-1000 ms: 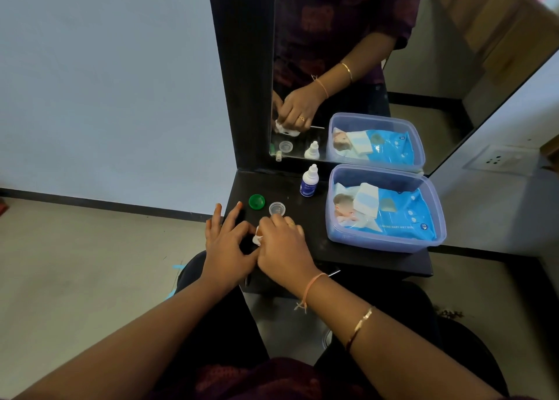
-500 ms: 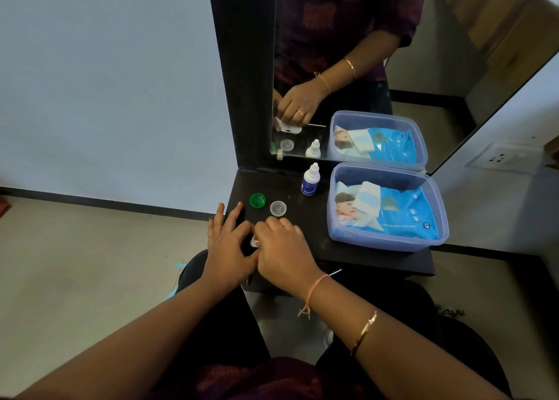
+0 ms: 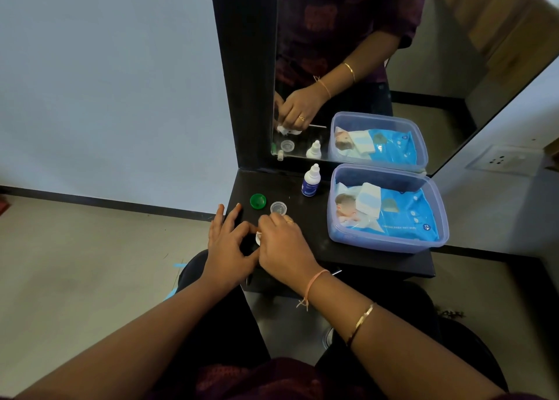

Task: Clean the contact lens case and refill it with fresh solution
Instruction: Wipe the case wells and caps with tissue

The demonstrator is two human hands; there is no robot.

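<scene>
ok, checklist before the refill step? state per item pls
1. Caps off and parked: green cap and clear cap lie apart on the table. ok
2. Solution bottle upright by the mirror, no hand on it. ok
3. A hand free for the bottle: right hand pinches a small white thing, and the left hand curves thumb and forefinger toward it. not ok
4. Wells of the case clean and dry: hidden by the hands. cannot tell
5. Wipes tub open, pack inside. ok
</scene>
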